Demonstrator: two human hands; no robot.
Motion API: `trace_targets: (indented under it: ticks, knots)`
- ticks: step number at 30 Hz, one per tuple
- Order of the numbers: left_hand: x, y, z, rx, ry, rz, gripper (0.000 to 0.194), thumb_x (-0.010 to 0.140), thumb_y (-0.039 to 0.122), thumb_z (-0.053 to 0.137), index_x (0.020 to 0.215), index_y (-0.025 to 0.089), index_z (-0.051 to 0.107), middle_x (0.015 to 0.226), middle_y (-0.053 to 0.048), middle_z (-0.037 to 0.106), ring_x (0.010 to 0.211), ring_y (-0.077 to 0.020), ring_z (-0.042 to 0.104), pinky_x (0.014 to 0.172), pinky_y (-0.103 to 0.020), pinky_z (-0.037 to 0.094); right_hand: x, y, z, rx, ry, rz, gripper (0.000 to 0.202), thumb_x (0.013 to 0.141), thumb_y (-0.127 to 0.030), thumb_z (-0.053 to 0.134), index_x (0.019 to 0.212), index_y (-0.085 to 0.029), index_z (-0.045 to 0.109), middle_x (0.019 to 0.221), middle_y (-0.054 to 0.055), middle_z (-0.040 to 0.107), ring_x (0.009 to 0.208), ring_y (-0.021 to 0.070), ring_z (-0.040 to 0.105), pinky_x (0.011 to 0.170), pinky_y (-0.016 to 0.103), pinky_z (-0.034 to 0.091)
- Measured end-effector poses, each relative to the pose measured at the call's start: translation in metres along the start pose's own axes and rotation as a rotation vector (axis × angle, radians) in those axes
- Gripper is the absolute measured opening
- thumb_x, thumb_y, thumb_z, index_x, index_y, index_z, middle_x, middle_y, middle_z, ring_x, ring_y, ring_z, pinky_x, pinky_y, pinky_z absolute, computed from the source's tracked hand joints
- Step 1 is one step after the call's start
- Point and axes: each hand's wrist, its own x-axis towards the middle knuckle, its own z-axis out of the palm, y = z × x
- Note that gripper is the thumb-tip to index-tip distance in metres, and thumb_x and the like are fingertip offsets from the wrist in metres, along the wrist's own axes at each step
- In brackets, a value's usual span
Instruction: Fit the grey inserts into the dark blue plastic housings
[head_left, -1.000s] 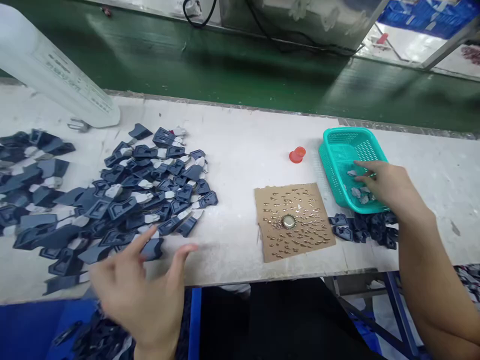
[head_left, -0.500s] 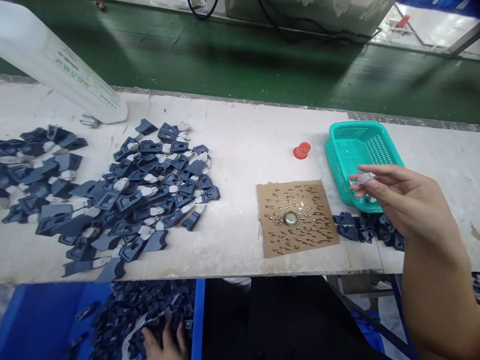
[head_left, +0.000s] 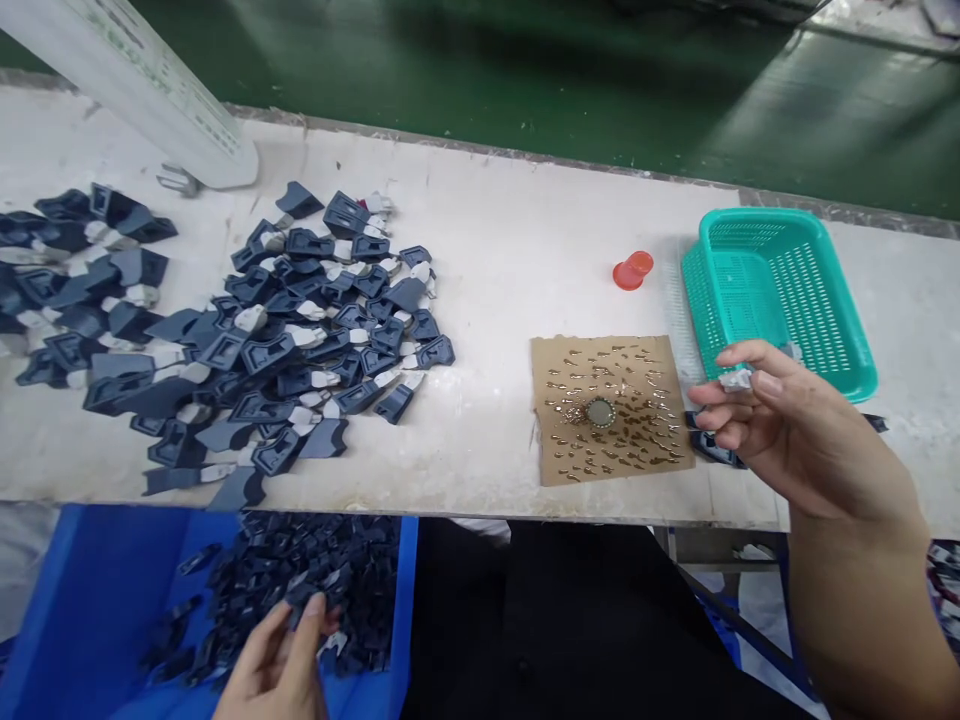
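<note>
My right hand hovers over the table's front right and pinches a small grey metal piece between thumb and forefinger, just in front of the teal basket. A few dark blue plastic parts lie under that hand. My left hand is low at the bottom, fingers reaching into the dark blue parts inside the blue bin below the table edge; I cannot tell whether it grips one. A brown cardboard square with several small brass pieces and a round cap lies left of my right hand.
A big heap of dark blue plastic parts with white tabs covers the table's left half. A white tilted container stands at the back left. A small red cap lies beside the basket. A green floor strip runs behind the table.
My right hand came out of the basket holding a grey piece and moved toward me. My left hand dropped from the table edge into the blue bin. The view tilted downward.
</note>
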Motion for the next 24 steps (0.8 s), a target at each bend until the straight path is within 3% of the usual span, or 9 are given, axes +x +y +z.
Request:
trace_targets:
  ticks: [2, 4, 7, 9, 12, 16, 20, 24]
  knots:
    - [-0.011, 0.03, 0.01, -0.386, -0.181, -0.054, 0.058, 0.06, 0.043, 0.096, 0.11, 0.026, 0.073, 0.083, 0.001, 0.069, 0.073, -0.0146, 0.064, 0.065, -0.024, 0.054, -0.002, 0.002, 0.003, -0.009, -0.028, 0.009, 0.02, 0.084, -0.046, 0.084, 0.096, -0.032, 0.077, 0.083, 0.0, 0.082, 0.067, 0.0129, 0.077, 0.052, 0.011, 0.057]
    - [-0.025, 0.056, 0.022, -0.623, -0.418, -0.031, 0.053, 0.056, 0.039, 0.1, 0.1, 0.026, 0.074, 0.077, 0.003, 0.068, 0.066, -0.0102, 0.06, 0.061, -0.019, 0.053, -0.004, 0.005, 0.007, -0.02, -0.039, 0.009, 0.02, 0.085, -0.049, 0.082, 0.094, -0.032, 0.077, 0.078, 0.0, 0.08, 0.064, 0.0125, 0.075, 0.048, 0.012, 0.054]
    - [-0.05, 0.086, 0.045, -0.763, -0.813, -0.013, 0.036, 0.065, 0.033, 0.096, 0.09, 0.024, 0.072, 0.079, 0.001, 0.073, 0.071, -0.0102, 0.068, 0.066, -0.017, 0.058, -0.007, 0.008, 0.016, -0.099, 0.011, -0.075, 0.021, 0.084, -0.049, 0.083, 0.089, -0.03, 0.077, 0.076, 0.0, 0.077, 0.062, 0.0121, 0.07, 0.049, 0.018, 0.055]
    - [-0.065, 0.103, 0.063, -0.804, -1.072, -0.002, 0.025, 0.074, 0.028, 0.091, 0.09, 0.024, 0.071, 0.087, 0.0, 0.077, 0.085, -0.0126, 0.075, 0.074, -0.017, 0.06, -0.009, 0.012, 0.021, -0.194, 0.068, -0.157, 0.02, 0.083, -0.046, 0.084, 0.089, -0.028, 0.077, 0.075, 0.0, 0.073, 0.06, 0.0122, 0.066, 0.052, 0.023, 0.055]
    - [-0.081, 0.122, 0.09, -0.853, -1.328, -0.007, 0.015, 0.086, 0.022, 0.082, 0.095, 0.022, 0.071, 0.096, 0.0, 0.081, 0.101, -0.0155, 0.077, 0.086, -0.024, 0.064, -0.013, 0.02, 0.026, -0.408, 0.206, -0.274, 0.018, 0.084, -0.04, 0.085, 0.096, -0.029, 0.078, 0.073, -0.002, 0.07, 0.058, 0.0125, 0.063, 0.051, 0.027, 0.052]
    - [-0.092, 0.131, 0.113, -0.939, -1.446, -0.158, 0.011, 0.092, 0.02, 0.077, 0.101, 0.022, 0.072, 0.101, 0.0, 0.08, 0.097, -0.012, 0.077, 0.084, -0.022, 0.064, -0.012, 0.032, 0.022, -0.937, 0.319, -0.518, 0.015, 0.084, -0.041, 0.086, 0.092, -0.031, 0.079, 0.077, -0.004, 0.075, 0.063, 0.0128, 0.065, 0.056, 0.03, 0.049]
    - [-0.095, 0.128, 0.12, -0.959, -1.462, -0.254, 0.014, 0.089, 0.021, 0.08, 0.103, 0.023, 0.077, 0.096, 0.001, 0.074, 0.092, -0.0078, 0.072, 0.083, -0.017, 0.062, -0.002, 0.038, 0.022, -1.295, 0.176, -0.749, 0.008, 0.091, -0.035, 0.08, 0.092, -0.029, 0.075, 0.085, -0.002, 0.079, 0.076, 0.0149, 0.071, 0.062, 0.031, 0.046]
    - [-0.095, 0.122, 0.122, -0.896, -1.419, -0.15, 0.015, 0.086, 0.024, 0.084, 0.1, 0.024, 0.08, 0.096, 0.002, 0.07, 0.086, -0.0073, 0.073, 0.087, -0.019, 0.062, 0.008, 0.041, 0.029, -1.441, 0.009, -0.936, 0.005, 0.093, -0.023, 0.076, 0.095, -0.023, 0.071, 0.087, 0.001, 0.079, 0.078, 0.013, 0.071, 0.06, 0.029, 0.042]
